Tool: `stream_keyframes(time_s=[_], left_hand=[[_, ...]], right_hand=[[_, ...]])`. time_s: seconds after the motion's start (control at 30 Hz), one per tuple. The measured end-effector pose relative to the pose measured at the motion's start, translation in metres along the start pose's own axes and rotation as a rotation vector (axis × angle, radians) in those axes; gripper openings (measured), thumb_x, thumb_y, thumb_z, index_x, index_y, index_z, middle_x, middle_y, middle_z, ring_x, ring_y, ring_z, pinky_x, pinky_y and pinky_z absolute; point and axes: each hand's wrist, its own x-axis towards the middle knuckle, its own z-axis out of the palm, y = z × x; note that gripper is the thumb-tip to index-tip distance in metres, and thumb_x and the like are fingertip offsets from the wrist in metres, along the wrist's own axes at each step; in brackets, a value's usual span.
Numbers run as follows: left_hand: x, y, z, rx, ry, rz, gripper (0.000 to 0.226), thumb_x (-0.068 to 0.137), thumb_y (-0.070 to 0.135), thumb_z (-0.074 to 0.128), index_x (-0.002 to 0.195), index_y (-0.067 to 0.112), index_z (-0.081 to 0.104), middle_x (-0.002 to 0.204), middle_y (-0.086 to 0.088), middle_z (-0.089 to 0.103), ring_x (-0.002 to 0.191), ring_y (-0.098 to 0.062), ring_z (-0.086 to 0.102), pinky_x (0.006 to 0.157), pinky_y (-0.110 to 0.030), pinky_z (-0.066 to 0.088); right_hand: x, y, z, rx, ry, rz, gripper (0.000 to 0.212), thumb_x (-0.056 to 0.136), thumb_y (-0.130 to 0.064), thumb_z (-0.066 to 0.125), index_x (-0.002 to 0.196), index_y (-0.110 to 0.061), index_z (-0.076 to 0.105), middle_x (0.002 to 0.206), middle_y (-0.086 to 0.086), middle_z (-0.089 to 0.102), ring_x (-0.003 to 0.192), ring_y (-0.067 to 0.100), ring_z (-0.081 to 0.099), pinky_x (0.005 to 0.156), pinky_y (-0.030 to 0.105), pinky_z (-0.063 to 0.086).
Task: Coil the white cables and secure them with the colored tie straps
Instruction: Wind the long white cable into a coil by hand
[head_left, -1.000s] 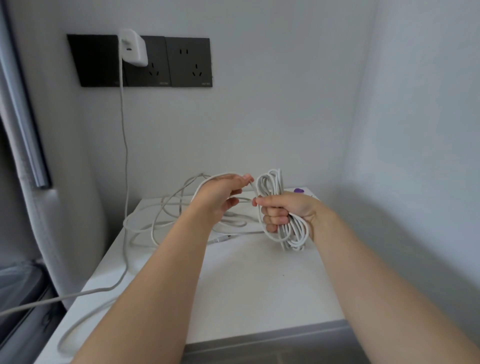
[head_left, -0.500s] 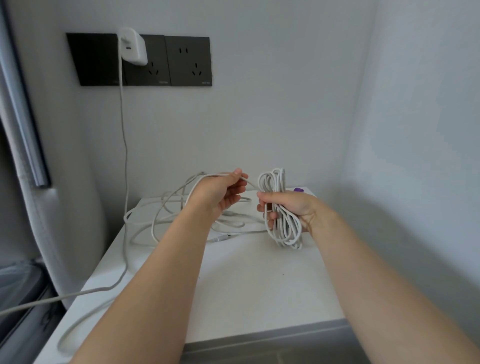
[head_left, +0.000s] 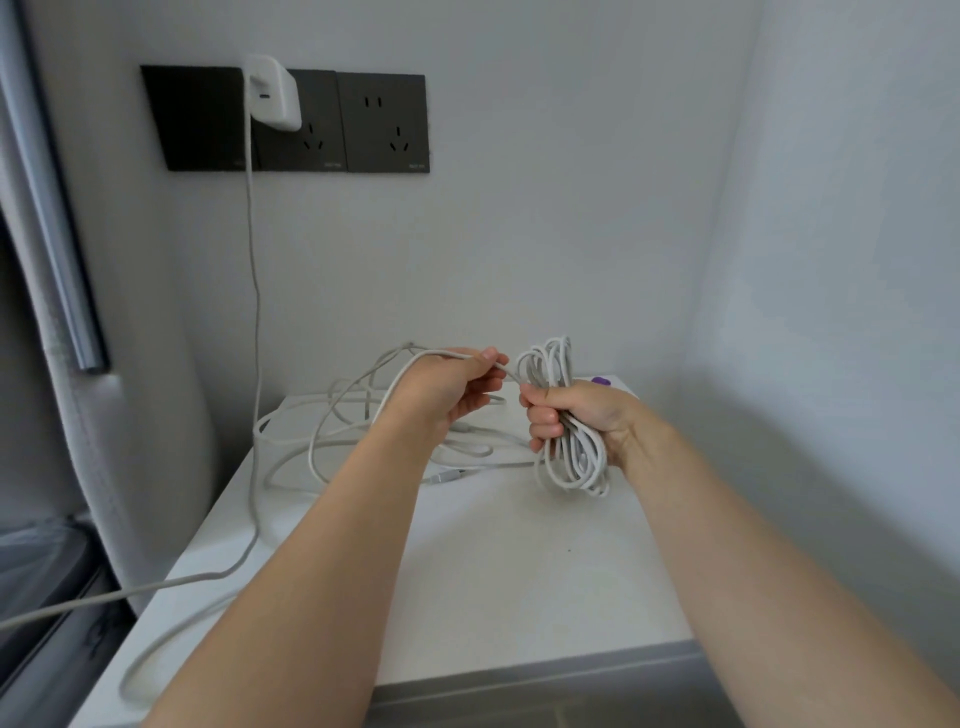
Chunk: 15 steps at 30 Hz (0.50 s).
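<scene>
Cable bundle (head_left: 569, 415) mid-frame, right hand (head_left: 582, 421) fisted around it so loops stay put; left hand (head_left: 452, 387) pinches loose strand (head_left: 363, 384), feeding next wrap. Purple strap (head_left: 601, 381) waits behind, on table (head_left: 493, 571).

You've got two hands in play: one left hand (head_left: 447, 389), one right hand (head_left: 576, 421). One coiled cable bundle (head_left: 571, 462), and one loose tangle (head_left: 322, 431) whose strands can't be counted apart. One purple tie strap (head_left: 601, 381) showing. Three dark wall panels (head_left: 382, 122), one white charger (head_left: 272, 93), one white table (head_left: 519, 571).
</scene>
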Motion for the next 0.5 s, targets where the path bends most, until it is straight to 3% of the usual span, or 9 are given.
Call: stream_keyframes(time_s=[0.1,0.2,0.37,0.5], left_hand=[[-0.0003,-0.0009,0.0018,0.008,0.005,0.029,0.018,0.095,0.012,0.051,0.079,0.012,0.060,0.070,0.001,0.058,0.063,-0.005,0.056,0.052,-0.010,0.047],[-0.0009,-0.0003,0.0026,0.004,0.018,0.063,0.015,0.092,0.009,0.055,0.078,0.010,0.060,0.059,0.003,0.062,0.052,-0.001,0.059,0.050,-0.011,0.048],[0.0004,-0.0007,0.0025,0.024,0.046,0.098,0.015,0.088,0.010,0.061,0.074,0.010,0.059,0.050,0.007,0.063,0.049,-0.002,0.060,0.049,-0.012,0.049],[0.0054,-0.0002,0.0034,0.006,0.121,0.034,0.027,0.093,0.028,0.055,0.073,0.010,0.060,0.050,0.006,0.064,0.047,-0.004,0.059,0.044,-0.013,0.047]], right_hand=[[-0.0016,-0.0001,0.0034,-0.061,0.000,0.017,0.032,0.096,-0.023,0.044,0.066,-0.013,0.040,0.039,-0.008,0.036,0.032,0.004,0.035,0.044,0.019,0.046],[-0.0017,-0.0006,0.0037,-0.130,-0.017,0.046,0.036,0.097,-0.026,0.042,0.064,-0.014,0.036,0.037,-0.008,0.033,0.031,0.004,0.032,0.041,0.017,0.041],[-0.0008,0.0013,0.0062,-0.245,0.024,0.065,0.037,0.096,-0.015,0.047,0.059,-0.011,0.041,0.040,-0.001,0.046,0.035,0.009,0.044,0.048,0.021,0.050],[0.0029,0.0015,0.0033,-0.203,0.114,0.038,0.039,0.093,-0.013,0.047,0.058,-0.018,0.031,0.035,-0.007,0.027,0.030,0.008,0.026,0.045,0.023,0.043]])
